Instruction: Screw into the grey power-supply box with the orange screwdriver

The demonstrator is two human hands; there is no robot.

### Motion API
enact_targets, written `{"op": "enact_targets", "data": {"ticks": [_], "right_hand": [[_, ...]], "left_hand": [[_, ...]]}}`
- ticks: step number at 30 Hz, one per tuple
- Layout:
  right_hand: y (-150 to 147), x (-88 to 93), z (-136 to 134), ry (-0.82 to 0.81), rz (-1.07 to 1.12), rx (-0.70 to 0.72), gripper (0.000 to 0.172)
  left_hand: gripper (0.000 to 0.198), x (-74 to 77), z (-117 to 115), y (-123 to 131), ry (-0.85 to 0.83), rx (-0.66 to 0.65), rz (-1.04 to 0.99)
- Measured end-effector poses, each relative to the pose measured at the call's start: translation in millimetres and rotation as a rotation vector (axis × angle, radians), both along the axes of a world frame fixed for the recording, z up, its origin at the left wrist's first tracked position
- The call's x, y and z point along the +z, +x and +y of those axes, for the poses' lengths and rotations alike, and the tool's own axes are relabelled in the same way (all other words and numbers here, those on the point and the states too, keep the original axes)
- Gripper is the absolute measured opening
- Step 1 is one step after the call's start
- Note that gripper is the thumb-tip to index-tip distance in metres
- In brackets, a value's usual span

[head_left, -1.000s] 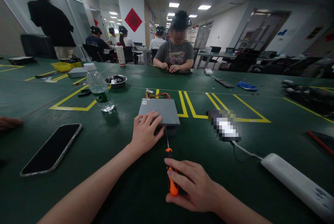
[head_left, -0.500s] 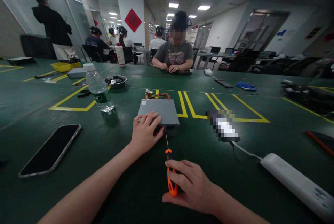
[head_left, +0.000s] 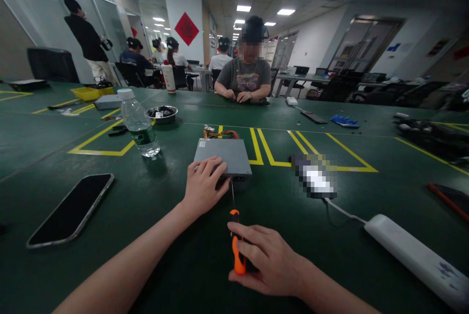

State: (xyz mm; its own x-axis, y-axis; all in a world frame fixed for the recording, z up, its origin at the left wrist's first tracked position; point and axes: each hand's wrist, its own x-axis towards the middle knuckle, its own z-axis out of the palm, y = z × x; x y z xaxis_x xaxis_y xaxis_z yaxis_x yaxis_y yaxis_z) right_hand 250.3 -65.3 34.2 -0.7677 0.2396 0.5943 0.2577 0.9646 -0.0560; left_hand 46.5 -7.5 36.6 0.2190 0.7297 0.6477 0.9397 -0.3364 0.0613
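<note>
A flat grey metal box (head_left: 229,157) with coloured wires at its far end lies on the green table. My left hand (head_left: 203,187) rests on the box's near left corner, fingers curled over its top and front edge. My right hand (head_left: 264,258) is closed round the orange handle of a screwdriver (head_left: 235,240). The thin shaft points away from me and its tip meets the box's near face beside my left fingers.
A black phone (head_left: 71,209) lies at the left, a water bottle (head_left: 139,123) and a metal bowl (head_left: 162,113) behind it. A white power strip (head_left: 414,255) with its cable is at the right. A person (head_left: 246,72) sits across the table; others are farther back.
My right hand has turned a little on the screwdriver handle and shifted slightly left. The standing person at the far left has walked to the right. My left hand has stayed put.
</note>
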Motion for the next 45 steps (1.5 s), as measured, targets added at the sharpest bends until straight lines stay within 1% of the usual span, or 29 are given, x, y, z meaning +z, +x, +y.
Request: {"op": "enact_targets", "data": {"ticks": [3, 5, 7, 10, 12, 14, 16, 19, 26, 28, 31, 33, 35, 37, 39, 42, 45], "right_hand": [[1, 4.1, -1, -0.053, -0.123, 0.001, 0.033], [0, 7.4, -2, -0.037, -0.186, -0.001, 0.033], [-3, 7.8, -3, 0.009, -0.148, 0.001, 0.031], [-4, 3.4, -1, 0.060, 0.005, 0.015, 0.028], [-3, 1.0, 0, 0.049, 0.066, 0.007, 0.028], [-1, 1.4, -1, 0.009, 0.051, -0.006, 0.030], [0, 4.2, -2, -0.015, -0.031, -0.009, 0.031], [-1, 7.0, -3, 0.017, -0.109, 0.003, 0.030], [-1, -1.0, 2, 0.091, 0.094, -0.003, 0.024], [0, 0.7, 0, 0.122, 0.056, -0.014, 0.022], [-1, 6.3, -7, 0.183, -0.079, -0.033, 0.017], [-2, 8.0, -14, 0.180, -0.116, -0.079, 0.018], [-5, 6.0, -20, 0.141, -0.071, -0.163, 0.023], [-7, 1.2, -25, 0.117, 0.014, -0.277, 0.026], [-10, -4.0, -28, 0.108, 0.048, -0.415, 0.025], [-16, -7.8, -31, 0.080, 0.059, -0.591, 0.030], [-24, -6.5, -36, -0.055, 0.078, -0.726, 0.036]], "left_hand": [[0.028, 0.0, 0, 0, 0.001, -0.001, -0.002], [0.028, 0.2, 0, 1, 0.003, 0.004, -0.005], [0.028, 0.4, 0, 1, 0.005, 0.004, -0.005], [0.028, 0.7, 0, 1, 0.005, 0.002, -0.001], [0.028, 0.6, 0, 0, -0.002, 0.005, 0.003], [0.028, 0.3, 0, 0, -0.004, 0.007, 0.001], [0.028, 0.0, 0, 0, -0.001, 0.004, -0.005], [0.028, -0.1, 0, 0, 0.006, -0.004, -0.016], [0.027, 0.1, 0, 0, 0.011, 0.003, -0.011], [0.027, 0.2, -1, 0, 0.008, 0.006, -0.010], [0.027, 0.7, -1, 0, 0.005, -0.003, -0.012], [0.027, 1.4, -1, 0, 0.005, -0.007, -0.014], [0.027, 2.0, -2, 0, 0.008, -0.009, -0.015], [0.027, 2.5, -2, -1, 0.012, -0.011, -0.017], [0.027, 2.6, -2, -1, 0.012, -0.017, -0.018], [0.027, 2.2, -2, -2, 0.019, -0.027, -0.018], [0.027, 1.5, -1, -3, 0.027, -0.042, -0.018]]}}
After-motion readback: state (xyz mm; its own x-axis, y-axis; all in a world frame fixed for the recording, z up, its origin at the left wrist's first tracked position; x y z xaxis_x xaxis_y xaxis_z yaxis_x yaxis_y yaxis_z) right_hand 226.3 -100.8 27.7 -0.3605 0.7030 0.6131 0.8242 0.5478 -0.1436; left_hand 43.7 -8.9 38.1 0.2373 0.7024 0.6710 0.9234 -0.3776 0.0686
